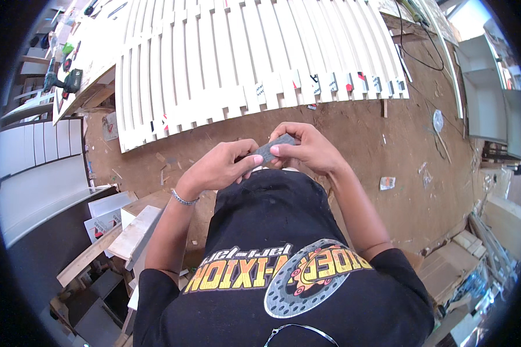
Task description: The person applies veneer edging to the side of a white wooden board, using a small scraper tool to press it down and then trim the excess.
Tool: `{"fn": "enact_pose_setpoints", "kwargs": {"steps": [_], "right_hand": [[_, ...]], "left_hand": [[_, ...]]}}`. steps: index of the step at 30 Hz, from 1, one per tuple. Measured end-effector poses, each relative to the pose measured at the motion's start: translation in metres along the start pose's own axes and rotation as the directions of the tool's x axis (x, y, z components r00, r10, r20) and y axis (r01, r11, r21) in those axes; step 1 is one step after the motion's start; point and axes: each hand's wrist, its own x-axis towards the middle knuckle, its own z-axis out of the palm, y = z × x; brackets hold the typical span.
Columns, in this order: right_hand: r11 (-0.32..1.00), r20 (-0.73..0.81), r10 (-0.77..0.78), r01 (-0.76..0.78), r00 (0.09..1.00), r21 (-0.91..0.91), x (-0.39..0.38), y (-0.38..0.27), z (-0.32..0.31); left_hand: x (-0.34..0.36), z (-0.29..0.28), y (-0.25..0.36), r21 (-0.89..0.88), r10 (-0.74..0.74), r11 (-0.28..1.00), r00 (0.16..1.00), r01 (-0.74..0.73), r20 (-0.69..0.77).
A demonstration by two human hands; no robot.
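your left hand (215, 164) and right hand (312, 149) meet in front of your black shirt (266, 211) — both pinching the small grey piece (283, 140) between thumb and fingers, the left at its lower end, the right at its upper end. it is apart from the white slatted panel (255, 52) — brown floor (359, 139) shows between them. a drill (69, 81) lies off to your left.

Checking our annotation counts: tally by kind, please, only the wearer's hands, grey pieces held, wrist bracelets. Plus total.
Hands: 2, left hand and right hand
Grey piece, held by both: 1
Bracelet, on the left wrist: 1
Total: 4
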Motion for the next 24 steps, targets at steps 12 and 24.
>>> {"fn": "enact_pose_setpoints", "kwargs": {"steps": [12, 24], "right_hand": [[0.976, 0.263, 0.144, -0.181, 0.954, 0.124, 0.087, 0.020, 0.076], [0.832, -0.600, -0.003, 0.335, 0.800, 0.443, 0.137, 0.074, 0.116]], "left_hand": [[-0.022, -0.102, -0.087, -0.227, 0.284, 0.950, 0.891, -0.212, 0.354], [0.057, -0.180, -0.116, -0.131, 0.148, 0.980, 0.988, -0.152, -0.041]]}}
